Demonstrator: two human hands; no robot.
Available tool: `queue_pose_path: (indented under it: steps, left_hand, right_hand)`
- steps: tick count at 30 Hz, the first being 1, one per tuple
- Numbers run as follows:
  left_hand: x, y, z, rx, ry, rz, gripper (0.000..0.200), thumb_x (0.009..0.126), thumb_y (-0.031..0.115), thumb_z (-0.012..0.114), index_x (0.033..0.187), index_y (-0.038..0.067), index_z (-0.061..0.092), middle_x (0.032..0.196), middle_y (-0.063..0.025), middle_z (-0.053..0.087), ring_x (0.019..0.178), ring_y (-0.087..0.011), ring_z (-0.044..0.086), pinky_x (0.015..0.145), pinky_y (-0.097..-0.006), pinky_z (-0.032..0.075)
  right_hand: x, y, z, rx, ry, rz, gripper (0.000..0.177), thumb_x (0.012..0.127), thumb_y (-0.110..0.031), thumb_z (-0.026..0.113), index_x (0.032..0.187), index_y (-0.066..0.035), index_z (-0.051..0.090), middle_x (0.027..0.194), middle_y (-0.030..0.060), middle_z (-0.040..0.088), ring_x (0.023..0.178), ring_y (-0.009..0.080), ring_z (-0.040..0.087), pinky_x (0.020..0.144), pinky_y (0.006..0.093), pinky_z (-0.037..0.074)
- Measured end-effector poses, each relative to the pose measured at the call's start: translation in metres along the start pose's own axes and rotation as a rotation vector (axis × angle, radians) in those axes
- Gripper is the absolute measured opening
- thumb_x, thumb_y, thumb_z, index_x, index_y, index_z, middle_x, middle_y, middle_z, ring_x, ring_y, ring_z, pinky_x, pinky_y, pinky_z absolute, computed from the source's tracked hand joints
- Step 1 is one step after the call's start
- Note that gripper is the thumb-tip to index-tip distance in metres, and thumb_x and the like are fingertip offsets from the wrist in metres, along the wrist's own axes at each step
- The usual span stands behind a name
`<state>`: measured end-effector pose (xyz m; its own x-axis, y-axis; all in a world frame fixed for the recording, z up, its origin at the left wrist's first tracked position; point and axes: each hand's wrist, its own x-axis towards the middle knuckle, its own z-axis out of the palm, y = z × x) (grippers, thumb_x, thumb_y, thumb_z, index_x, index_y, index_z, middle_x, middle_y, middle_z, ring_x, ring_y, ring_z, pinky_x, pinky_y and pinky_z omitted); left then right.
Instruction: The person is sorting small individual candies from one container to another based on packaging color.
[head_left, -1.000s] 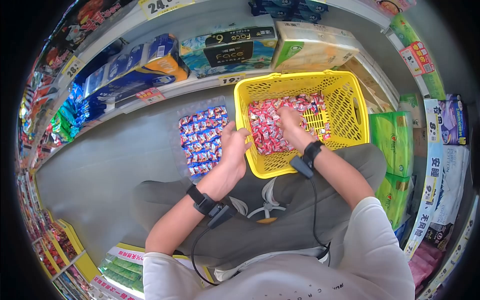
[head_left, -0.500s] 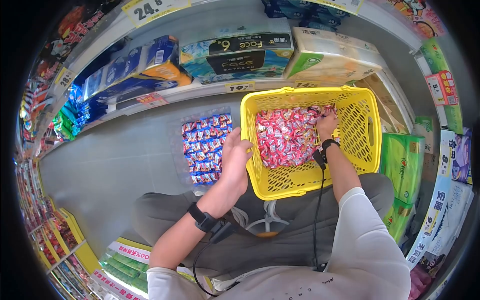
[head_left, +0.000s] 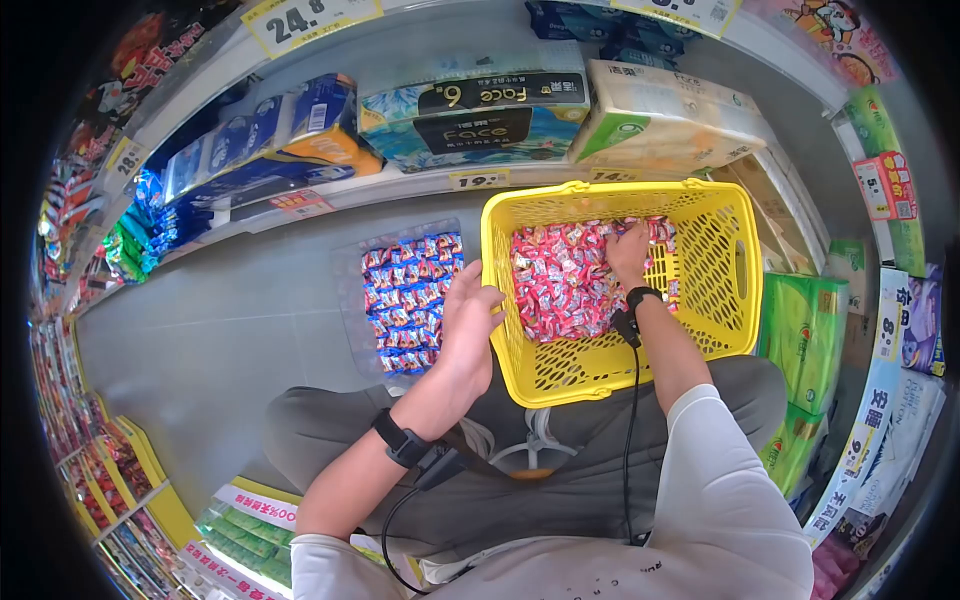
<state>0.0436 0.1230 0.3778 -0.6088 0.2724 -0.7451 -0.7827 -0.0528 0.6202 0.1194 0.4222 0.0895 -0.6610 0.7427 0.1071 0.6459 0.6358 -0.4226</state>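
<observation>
two risks: left hand (head_left: 468,318), open on the left rim of the yellow basket (head_left: 522,385), could tip it; right hand (head_left: 630,250) inside, grasp hidden among red candies (head_left: 560,280), may scatter some.

Smooth grey floor (head_left: 220,300) of a shop aisle. Directly on it stand a yellow perforated plastic basket (head_left: 590,372) and, just beside the basket's left wall, a clear packet of blue-wrapped sweets (head_left: 408,300).
</observation>
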Motion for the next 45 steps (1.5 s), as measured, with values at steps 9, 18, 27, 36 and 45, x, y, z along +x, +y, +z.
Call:
queue_pose_path:
  steps: [9, 18, 27, 36, 45]
  left_hand:
    - [-0.001, -0.002, 0.001, 0.018, 0.002, 0.023, 0.064, 0.083, 0.007, 0.053, 0.144, 0.003, 0.033, 0.128, -0.0072, 0.052, 0.112, -0.0175, 0.048, 0.101, -0.0388, 0.035]
    - [0.002, -0.008, 0.004, 0.041, 0.045, 0.037, 0.062, 0.083, 0.007, 0.053, 0.142, 0.006, 0.034, 0.106, -0.0027, 0.051, 0.102, -0.0148, 0.049, 0.095, -0.0381, 0.037]
    - [0.006, -0.01, 0.003, 0.078, 0.026, 0.044, 0.064, 0.083, 0.006, 0.053, 0.144, 0.006, 0.032, 0.105, -0.0035, 0.052, 0.101, -0.0155, 0.05, 0.095, -0.0374, 0.037]
    - [0.006, -0.011, 0.004, 0.086, 0.036, 0.058, 0.063, 0.083, 0.007, 0.052, 0.143, 0.006, 0.033, 0.108, -0.0047, 0.053, 0.102, -0.0164, 0.049, 0.094, -0.0373, 0.038]
    - [0.01, -0.012, 0.004, 0.074, 0.053, 0.042, 0.062, 0.082, 0.008, 0.053, 0.141, 0.008, 0.035, 0.11, -0.0049, 0.052, 0.101, -0.0157, 0.049, 0.094, -0.0369, 0.037]
  right_hand:
    - [-0.007, -0.009, -0.015, 0.065, -0.089, 0.081, 0.026, 0.091, -0.01, 0.057, 0.11, 0.006, 0.052, 0.116, 0.037, 0.048, 0.109, 0.0508, 0.05, 0.094, 0.0524, 0.043]
    - [-0.004, -0.006, -0.026, 0.146, -0.079, 0.297, 0.025, 0.077, -0.01, 0.058, 0.099, 0.0, 0.064, 0.111, 0.0275, 0.055, 0.107, 0.0442, 0.053, 0.096, 0.0472, 0.043]
    - [-0.024, -0.04, -0.057, 0.158, -0.305, 0.34, 0.036, 0.072, -0.018, 0.068, 0.1, 0.0, 0.054, 0.117, 0.0292, 0.045, 0.108, 0.0444, 0.051, 0.098, 0.0469, 0.042]
    - [-0.025, -0.009, -0.029, 0.15, -0.156, 0.311, 0.045, 0.076, -0.012, 0.063, 0.116, 0.006, 0.055, 0.115, 0.0327, 0.055, 0.107, 0.046, 0.056, 0.094, 0.0485, 0.045]
    - [-0.003, -0.026, -0.065, 0.053, -0.107, 0.662, 0.041, 0.086, -0.031, 0.054, 0.11, -0.001, 0.064, 0.106, 0.0294, 0.066, 0.1, 0.0442, 0.063, 0.09, 0.0483, 0.048]
